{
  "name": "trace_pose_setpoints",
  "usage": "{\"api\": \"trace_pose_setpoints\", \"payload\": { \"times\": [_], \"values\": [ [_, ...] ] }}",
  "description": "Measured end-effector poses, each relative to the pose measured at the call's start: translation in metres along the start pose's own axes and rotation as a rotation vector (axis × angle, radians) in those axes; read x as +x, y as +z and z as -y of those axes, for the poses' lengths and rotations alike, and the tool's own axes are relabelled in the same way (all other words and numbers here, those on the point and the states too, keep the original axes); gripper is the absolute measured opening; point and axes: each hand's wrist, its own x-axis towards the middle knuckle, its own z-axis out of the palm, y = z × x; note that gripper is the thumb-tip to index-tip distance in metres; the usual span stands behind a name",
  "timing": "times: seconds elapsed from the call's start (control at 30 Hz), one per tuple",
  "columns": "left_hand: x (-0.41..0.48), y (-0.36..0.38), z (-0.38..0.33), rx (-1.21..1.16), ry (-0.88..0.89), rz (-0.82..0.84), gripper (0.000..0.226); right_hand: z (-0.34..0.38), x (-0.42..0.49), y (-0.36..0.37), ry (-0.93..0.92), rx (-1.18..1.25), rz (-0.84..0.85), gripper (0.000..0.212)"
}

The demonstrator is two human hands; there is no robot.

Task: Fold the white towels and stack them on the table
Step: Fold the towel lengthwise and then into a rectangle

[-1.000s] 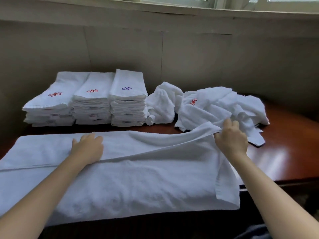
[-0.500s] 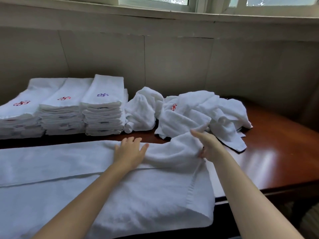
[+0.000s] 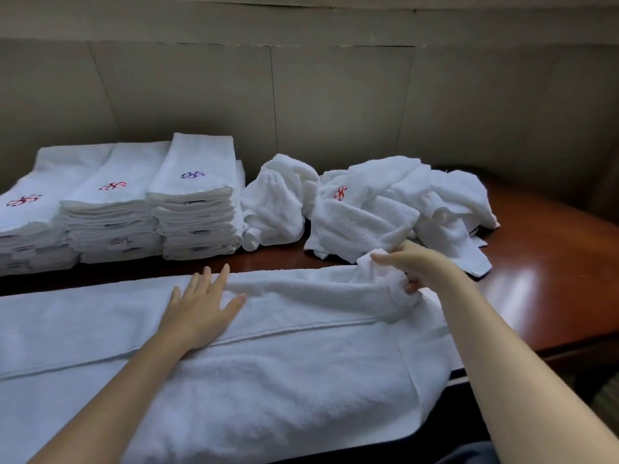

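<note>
The large white towel (image 3: pixel 268 380) lies lengthwise along the near edge of the table (image 3: pixel 552 269). Its near side drapes over that edge and its left end runs out of view. A far strip is folded toward the person, leaving a straight hem line across the cloth. The left hand (image 3: pixel 201 309) rests flat on this strip near the towel's middle, palm down, fingers straight and spread, holding nothing. The right hand (image 3: pixel 422 266) is at the towel's far right corner, where its curled fingers pinch a bunched wad of cloth lifted off the table; the fabric around it is rumpled. Behind the towel, along the far edge at the left, 3 folded stacks stand side by side, touching. The left stack (image 3: pixel 20 226) and middle stack (image 3: pixel 110 222) each carry a red mark on top. The right stack (image 3: pixel 197 222) carries a purple mark (image 3: pixel 193 175) and stands tallest. Just right of it lies 1 crumpled towel (image 3: pixel 278 202), and beside that a loose heap (image 3: pixel 402 202) of unfolded white towels, 1 showing a red emblem (image 3: pixel 341 193). The heap's near fringe lies just beyond the right hand; contact cannot be told. The bare right part of the table is glossy reddish-brown wood. A grey panelled wall (image 3: pixel 335 112) rises behind the table.
</note>
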Motion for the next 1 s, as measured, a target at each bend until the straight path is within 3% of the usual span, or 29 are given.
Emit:
{"api": "trace_pose_setpoints", "payload": {
  "times": [0.07, 0.13, 0.3, 0.4, 0.6, 0.8, 0.87, 0.93, 1.0],
  "values": [
    [-0.003, 0.0, 0.002, 0.017, 0.016, 0.003, 0.072, 0.002, 0.004, 0.009, -0.052, 0.007, -0.085, 0.069],
    [-0.005, 0.001, 0.002, 0.023, 0.026, -0.003, 0.072, -0.001, 0.01, 0.014, -0.099, -0.036, -0.147, 0.071],
    [-0.008, 0.002, 0.003, 0.016, 0.03, -0.015, 0.071, 0.002, 0.006, 0.012, -0.046, -0.163, -0.035, 0.019],
    [-0.009, 0.001, 0.004, 0.002, 0.031, -0.011, 0.07, -0.004, -0.003, -0.008, 0.029, -0.248, -0.007, 0.016],
    [-0.016, 0.003, 0.005, -0.055, 0.067, -0.013, 0.078, -0.03, -0.024, -0.033, 0.207, -0.013, 0.125, 0.016],
    [-0.02, 0.004, 0.008, -0.007, 0.101, 0.013, 0.073, -0.012, -0.026, -0.021, 0.065, 0.209, 0.145, 0.033],
    [-0.019, 0.004, 0.008, -0.003, 0.102, 0.008, 0.072, -0.01, -0.02, -0.006, 0.069, 0.169, 0.058, 0.038],
    [-0.019, 0.005, 0.008, -0.005, 0.103, 0.0, 0.071, -0.01, -0.013, 0.005, 0.031, 0.169, -0.082, 0.027],
    [-0.02, 0.005, 0.008, -0.009, 0.103, -0.007, 0.07, -0.01, -0.01, 0.003, 0.016, 0.33, -0.107, 0.014]
  ]
}}
